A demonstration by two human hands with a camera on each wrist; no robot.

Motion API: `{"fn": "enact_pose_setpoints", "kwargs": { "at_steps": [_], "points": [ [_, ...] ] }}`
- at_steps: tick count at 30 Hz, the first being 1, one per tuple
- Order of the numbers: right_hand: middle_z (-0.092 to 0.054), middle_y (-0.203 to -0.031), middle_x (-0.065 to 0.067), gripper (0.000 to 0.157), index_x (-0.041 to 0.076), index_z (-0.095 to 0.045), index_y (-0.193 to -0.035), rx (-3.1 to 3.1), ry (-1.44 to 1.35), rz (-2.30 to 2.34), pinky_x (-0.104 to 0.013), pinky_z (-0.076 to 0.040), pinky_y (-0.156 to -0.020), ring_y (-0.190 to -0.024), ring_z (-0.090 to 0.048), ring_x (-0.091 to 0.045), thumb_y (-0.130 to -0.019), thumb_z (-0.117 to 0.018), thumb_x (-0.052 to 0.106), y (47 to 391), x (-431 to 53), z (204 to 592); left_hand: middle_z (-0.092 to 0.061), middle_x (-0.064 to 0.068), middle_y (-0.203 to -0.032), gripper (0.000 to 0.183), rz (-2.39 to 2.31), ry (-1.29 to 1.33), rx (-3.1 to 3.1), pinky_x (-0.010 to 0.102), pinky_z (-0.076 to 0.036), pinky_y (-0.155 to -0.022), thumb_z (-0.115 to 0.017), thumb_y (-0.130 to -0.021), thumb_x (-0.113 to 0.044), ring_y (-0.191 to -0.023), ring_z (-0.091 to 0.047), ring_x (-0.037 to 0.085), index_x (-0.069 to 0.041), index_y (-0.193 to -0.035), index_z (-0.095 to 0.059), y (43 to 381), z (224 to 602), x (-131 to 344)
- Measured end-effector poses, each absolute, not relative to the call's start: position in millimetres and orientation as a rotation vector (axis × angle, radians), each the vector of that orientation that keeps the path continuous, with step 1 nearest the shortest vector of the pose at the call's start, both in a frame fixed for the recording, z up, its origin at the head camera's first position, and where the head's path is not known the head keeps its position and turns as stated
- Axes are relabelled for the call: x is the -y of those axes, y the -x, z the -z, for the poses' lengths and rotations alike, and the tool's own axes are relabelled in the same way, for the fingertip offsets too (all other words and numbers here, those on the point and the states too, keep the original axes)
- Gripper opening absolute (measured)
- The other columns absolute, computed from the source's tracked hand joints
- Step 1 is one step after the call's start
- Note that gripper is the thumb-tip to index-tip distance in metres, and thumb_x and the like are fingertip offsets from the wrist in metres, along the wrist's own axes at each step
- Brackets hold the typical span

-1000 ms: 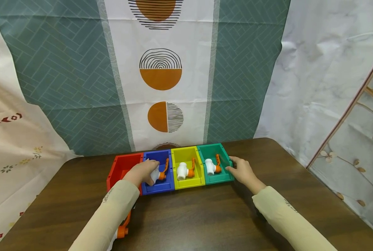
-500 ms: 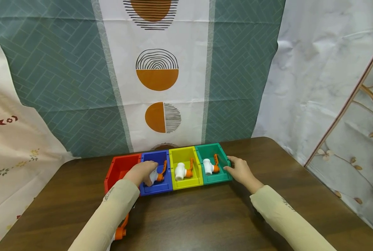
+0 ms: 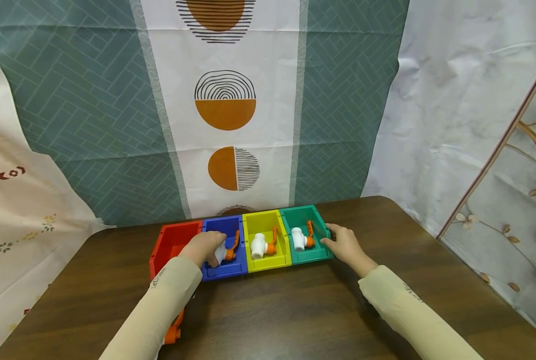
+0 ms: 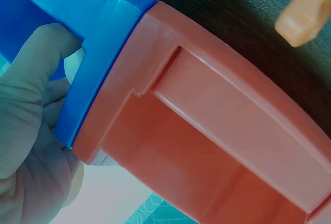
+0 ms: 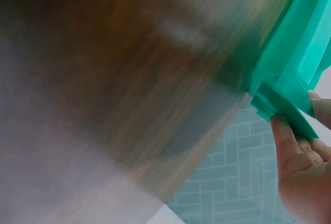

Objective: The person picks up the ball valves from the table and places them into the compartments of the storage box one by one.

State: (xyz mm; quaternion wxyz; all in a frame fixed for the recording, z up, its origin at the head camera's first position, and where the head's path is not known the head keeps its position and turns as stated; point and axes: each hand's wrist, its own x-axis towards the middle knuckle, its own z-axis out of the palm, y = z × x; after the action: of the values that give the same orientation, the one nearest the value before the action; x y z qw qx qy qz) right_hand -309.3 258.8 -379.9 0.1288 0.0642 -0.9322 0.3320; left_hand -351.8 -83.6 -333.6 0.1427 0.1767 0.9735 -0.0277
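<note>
My left hand [image 3: 203,247] reaches down into the blue bin [image 3: 229,272]. Its thumb and fingers grip a white ball valve [image 3: 221,254] with an orange handle, which lies low in that bin; the fingers are partly behind the bin wall in the left wrist view. At the row's right end, my right hand [image 3: 346,245] pinches the outer side wall of the green bin [image 3: 313,256], as the right wrist view also shows. A similar white valve [image 3: 298,239] lies in the green bin, another valve [image 3: 258,246] in the yellow bin [image 3: 270,265].
A red bin [image 3: 173,234] adjoins the blue one on the left, partly hidden by my left arm. Another orange-handled valve [image 3: 173,334] lies on the brown table [image 3: 272,315], mostly behind the left sleeve. A patterned curtain [image 3: 114,125] hangs behind the table.
The whole head view has shifted slightly left. Both hands keep their places on the valve and the green bin; nothing else visibly moved.
</note>
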Motion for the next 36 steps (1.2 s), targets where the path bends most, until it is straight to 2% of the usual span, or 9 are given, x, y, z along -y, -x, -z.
{"fn": "enact_pose_setpoints", "kwargs": {
  "at_steps": [11,19,36],
  "points": [
    [-0.06,-0.12,-0.029,0.046,-0.013,-0.051,-0.127,2.685,-0.201,-1.028,-0.045,-0.056,-0.08,-0.103,-0.063,-0.039,-0.087,-0.065,0.005,309.8,-260.8,379.1,-0.054,0.018,-0.131,0.076,0.1,-0.468,-2.775,0.051,-0.041,-0.104,-0.083,-0.07,-0.009,-0.113,-0.052,0.032,-0.002,-0.136,-0.046,356.9,334.3,80.8],
    [-0.06,-0.121,-0.029,0.046,-0.013,-0.051,-0.127,2.695,-0.192,-0.998,-0.047,-0.055,-0.084,-0.105,-0.062,-0.039,-0.087,-0.065,0.006,310.7,-261.5,378.1,-0.055,0.018,-0.13,0.074,0.137,-0.47,-2.773,0.05,-0.042,-0.103,-0.083,-0.071,-0.011,-0.111,-0.053,0.033,-0.001,-0.135,-0.047,358.0,333.6,78.8],
    [-0.061,-0.12,-0.028,0.047,-0.012,-0.051,-0.128,2.694,-0.188,-1.045,-0.043,-0.057,-0.079,-0.102,-0.064,-0.037,-0.087,-0.066,0.007,308.2,-260.5,378.9,-0.056,0.019,-0.129,0.073,0.137,-0.478,-2.768,0.052,-0.043,-0.101,-0.083,-0.071,-0.01,-0.111,-0.053,0.034,0.0,-0.135,-0.048,355.4,332.9,78.6]
  ]
}}
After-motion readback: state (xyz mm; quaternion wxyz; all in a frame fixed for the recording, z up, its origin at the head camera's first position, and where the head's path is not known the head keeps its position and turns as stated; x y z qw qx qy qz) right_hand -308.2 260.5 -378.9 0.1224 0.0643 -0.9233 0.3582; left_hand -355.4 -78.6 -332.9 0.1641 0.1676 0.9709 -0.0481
